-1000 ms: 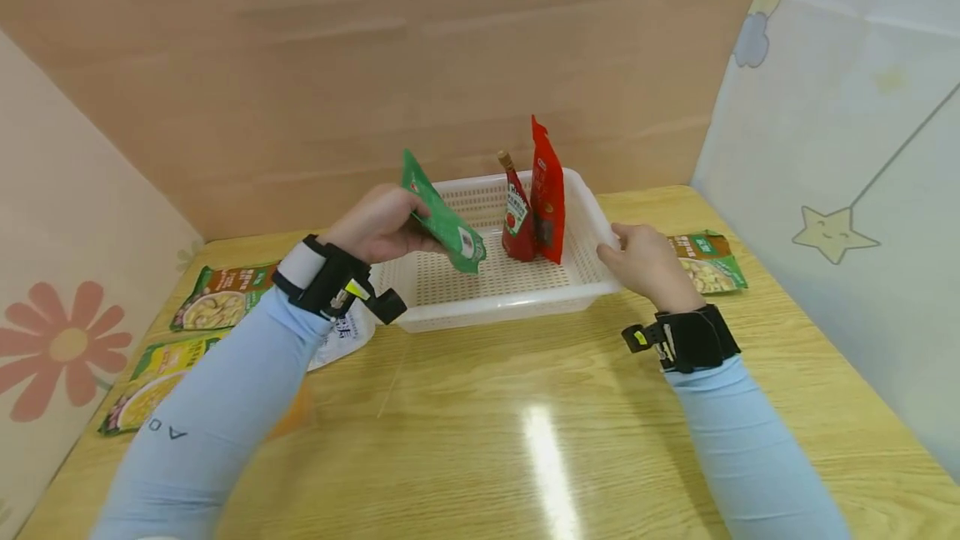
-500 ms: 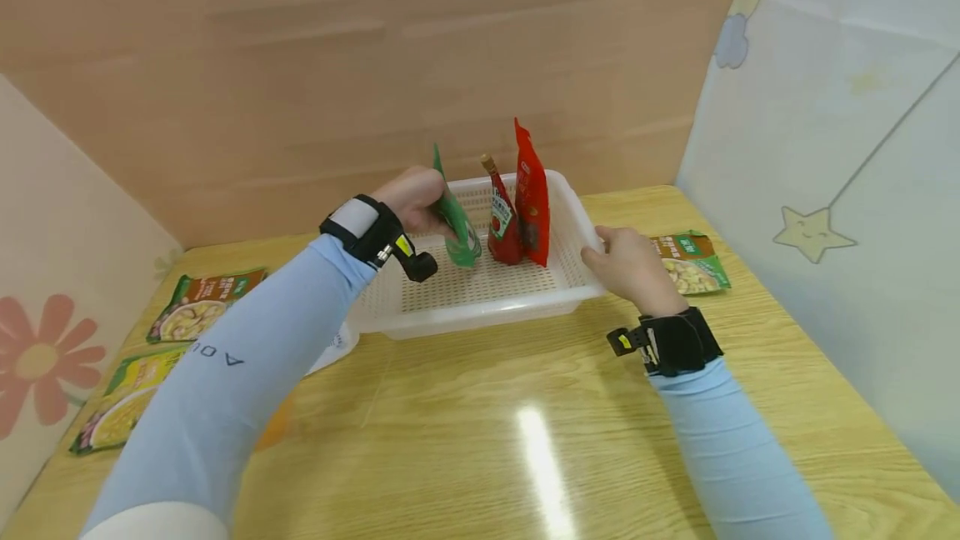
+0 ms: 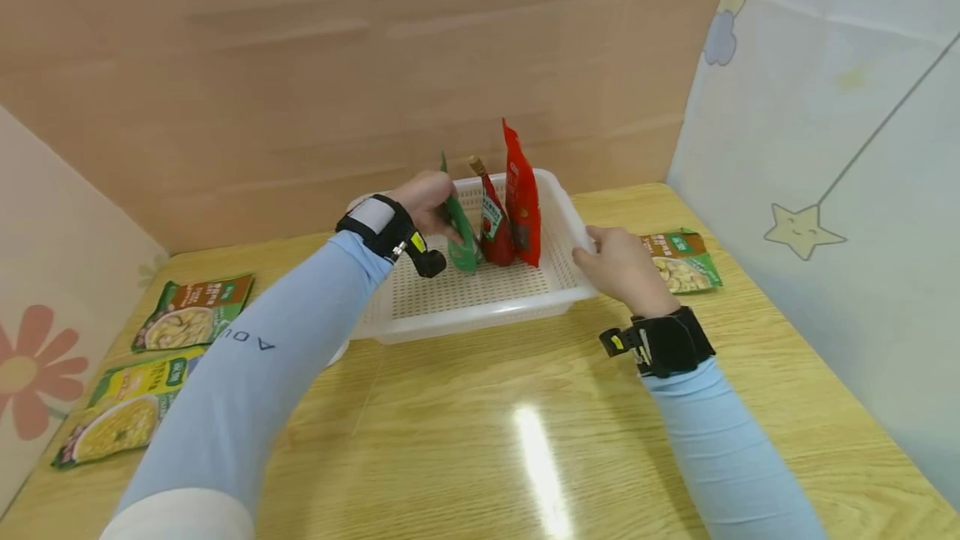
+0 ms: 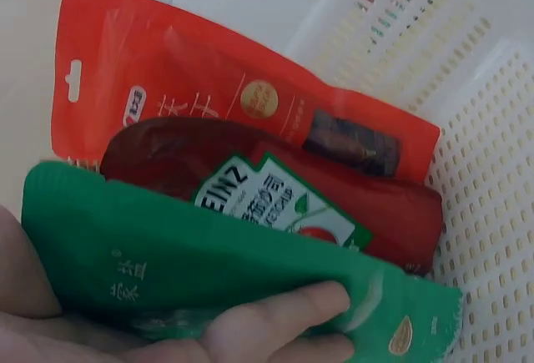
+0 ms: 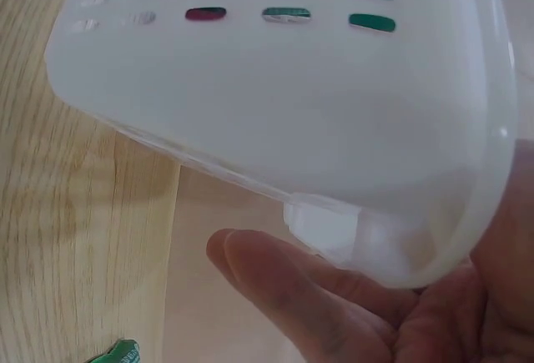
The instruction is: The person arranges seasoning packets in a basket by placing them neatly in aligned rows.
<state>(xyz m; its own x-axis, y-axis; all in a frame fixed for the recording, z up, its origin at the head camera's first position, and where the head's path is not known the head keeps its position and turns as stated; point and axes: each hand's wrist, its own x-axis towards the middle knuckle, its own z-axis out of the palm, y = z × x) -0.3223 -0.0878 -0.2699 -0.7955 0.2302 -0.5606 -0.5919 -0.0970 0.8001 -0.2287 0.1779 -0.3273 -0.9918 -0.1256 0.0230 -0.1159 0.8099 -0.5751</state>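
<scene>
My left hand (image 3: pixel 427 198) holds a green snack pouch (image 4: pixel 209 246) upright inside the white plastic basket (image 3: pixel 465 319). In the left wrist view its fingers (image 4: pixel 284 317) lie along the pouch's face. Right beside the pouch stands a ketchup bottle (image 3: pixel 495 227) with a gold cap, leaning slightly. A tall red snack pouch (image 3: pixel 522 198) is upright on the bottle's other side. My right hand (image 3: pixel 622 267) grips the basket's right end by the rim, with fingers (image 5: pixel 275 275) beneath it in the right wrist view.
Flat on the wooden table (image 3: pixel 435 432) at left lie a brown-green soup packet (image 3: pixel 197 312) and a yellow-green one (image 3: pixel 127 407). Another brown-green packet (image 3: pixel 681 261) lies right of the basket. A brown-papered wall (image 3: pixel 300 90) rises behind; a patterned wall (image 3: pixel 840 123) stands at right.
My left hand has moved right, bringing the green pouch from the basket's left side down against the ketchup bottle. The pouch has turned more upright. My right hand stays at the basket's end.
</scene>
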